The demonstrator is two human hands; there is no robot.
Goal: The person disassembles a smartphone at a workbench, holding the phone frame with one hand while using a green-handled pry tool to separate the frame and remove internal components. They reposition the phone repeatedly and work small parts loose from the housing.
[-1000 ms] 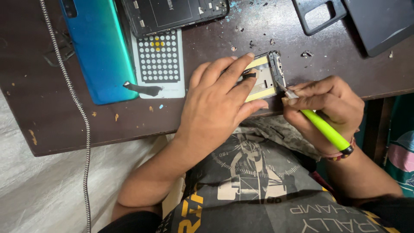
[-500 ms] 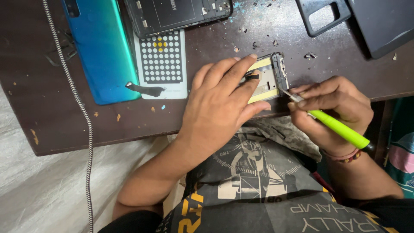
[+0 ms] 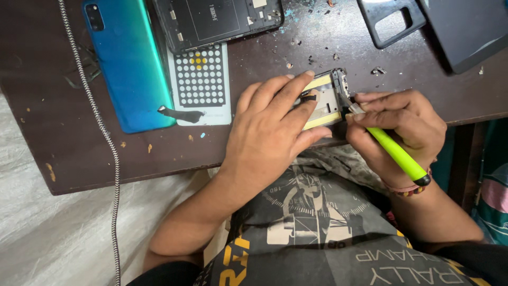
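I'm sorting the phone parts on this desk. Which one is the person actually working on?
The small phone frame with yellow strips, pinned under the left hand while the right hand works a green tool at its edge. The blue back cover and black frame lie untouched.

A blue phone back cover (image 3: 129,63) lies on the dark surface (image 3: 69,148) beside a dotted white card (image 3: 201,85), braided cable (image 3: 100,132) and black frame (image 3: 217,21).
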